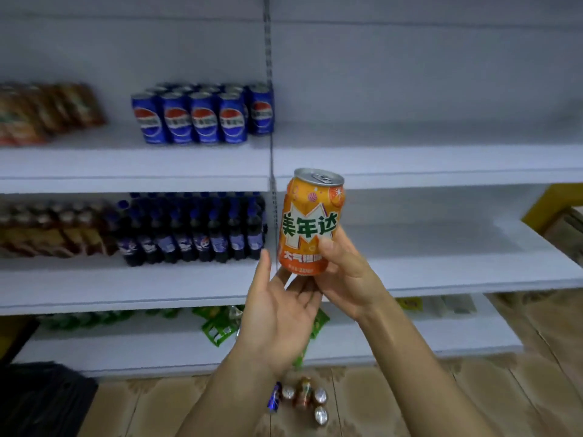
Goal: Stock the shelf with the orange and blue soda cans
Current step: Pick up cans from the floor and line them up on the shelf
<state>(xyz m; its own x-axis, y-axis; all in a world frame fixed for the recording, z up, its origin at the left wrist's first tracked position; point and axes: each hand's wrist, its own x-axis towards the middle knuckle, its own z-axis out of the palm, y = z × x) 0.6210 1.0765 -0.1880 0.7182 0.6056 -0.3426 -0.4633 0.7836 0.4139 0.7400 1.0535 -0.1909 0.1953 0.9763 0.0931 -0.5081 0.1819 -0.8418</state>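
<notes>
An orange soda can (310,220) with green lettering is held upright in front of the white shelving, at the level of the middle shelf (410,279). My right hand (344,275) grips its lower right side. My left hand (280,301) is palm-up below the can, fingers spread and touching its base. Several blue soda cans (202,116) stand in rows on the upper shelf (135,168), left of the upright post. On the floor below my arms stand several more cans (303,398), one of them blue.
Dark cola bottles (192,228) fill the middle shelf's left bay, with brown bottles (47,228) beside them. Snack packs (44,111) lie at the upper left. Green packages (220,323) sit on the bottom shelf. A black object (41,402) lies at the lower left.
</notes>
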